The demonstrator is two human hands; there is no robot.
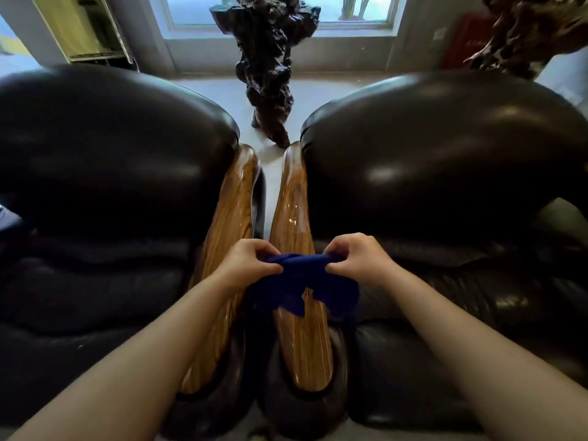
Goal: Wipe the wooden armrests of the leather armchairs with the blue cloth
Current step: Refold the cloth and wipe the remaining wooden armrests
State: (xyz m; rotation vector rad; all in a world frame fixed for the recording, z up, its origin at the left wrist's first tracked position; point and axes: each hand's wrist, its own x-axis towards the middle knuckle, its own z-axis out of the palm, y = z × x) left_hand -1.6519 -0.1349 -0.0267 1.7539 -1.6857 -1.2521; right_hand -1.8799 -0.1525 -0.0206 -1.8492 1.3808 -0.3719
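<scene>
Now the left hand (246, 261) and right hand (356, 257) are pinching the cloth (305, 286) above the right armrest (297, 329); bunched so, it is probably going to miss some wood.

Blue cloth (302, 281): dark blue, bunched, top edge gathered, lower edge hanging ragged over the right armrest. Armrests: two, glossy striped wood, side by side with a narrow gap between; left armrest (232, 211), right armrest (291, 211). Armchairs: two, dark leather, shiny backs; left armchair (105, 160), right armchair (445, 154).
</scene>
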